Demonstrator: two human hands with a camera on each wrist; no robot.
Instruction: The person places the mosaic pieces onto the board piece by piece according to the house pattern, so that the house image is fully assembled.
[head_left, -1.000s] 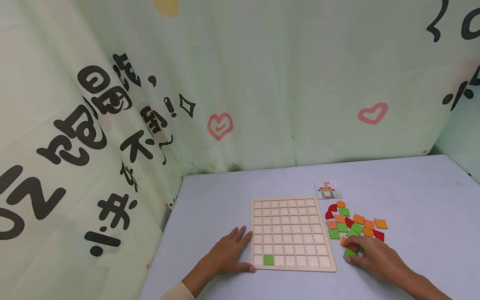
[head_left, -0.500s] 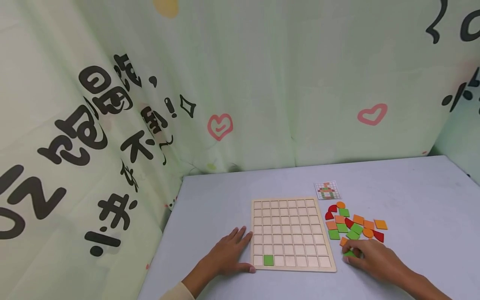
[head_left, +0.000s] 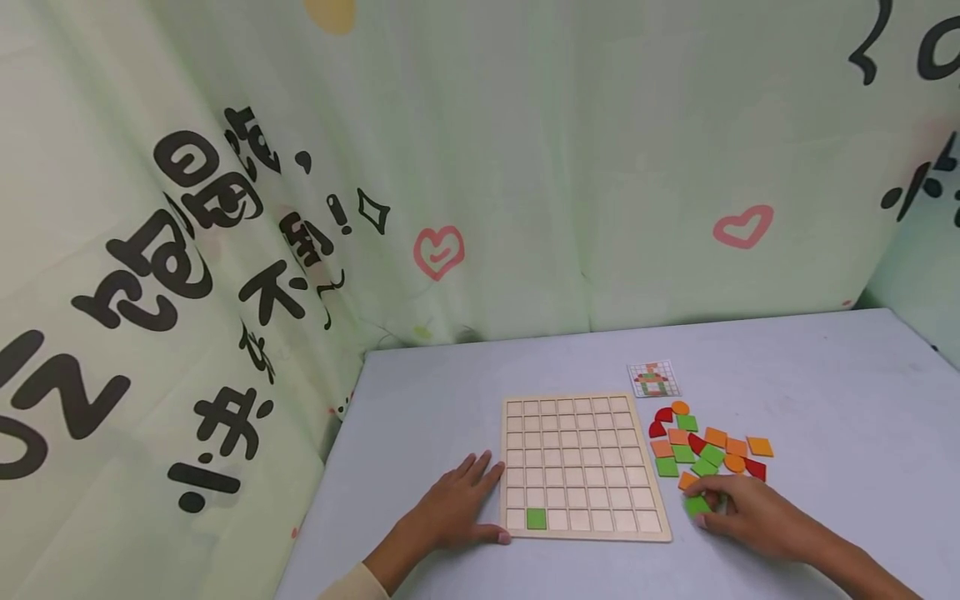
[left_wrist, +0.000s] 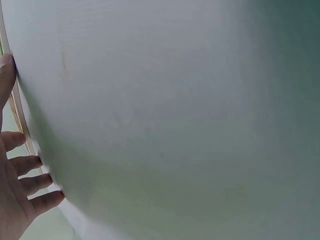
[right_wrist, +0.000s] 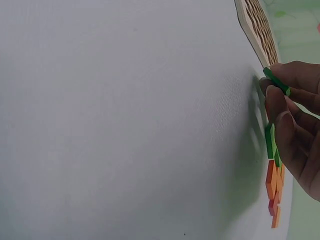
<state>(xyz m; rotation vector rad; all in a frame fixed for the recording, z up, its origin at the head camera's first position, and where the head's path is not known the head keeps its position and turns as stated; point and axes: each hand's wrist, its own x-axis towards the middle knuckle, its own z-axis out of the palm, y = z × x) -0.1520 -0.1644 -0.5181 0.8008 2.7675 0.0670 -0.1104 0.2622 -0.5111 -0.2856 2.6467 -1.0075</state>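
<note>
My right hand [head_left: 757, 515] pinches a green square tile [head_left: 696, 506] between thumb and fingers, just off the lower right side of the wooden grid board [head_left: 663, 525]. In the right wrist view the same green tile [right_wrist: 276, 81] stands tilted at the fingertips, above the other pieces. My left hand [head_left: 459, 504] lies spread at the board's left edge, its thumb at the lower left corner. The left wrist view shows its fingers [left_wrist: 37, 185] extended along the board's side. One green square [head_left: 536, 519] sits in the bottom row, second cell from the left.
Loose orange, green and red pieces [head_left: 710, 454] lie scattered right of the board, some squares, some round or curved. A small pattern card [head_left: 654, 379] rests behind them. The pale table [head_left: 847, 400] backs onto a printed curtain [head_left: 525, 167].
My right hand has taken the green tile between its fingers and tilted it so more of its face shows. The left hand and the board stay as they were.
</note>
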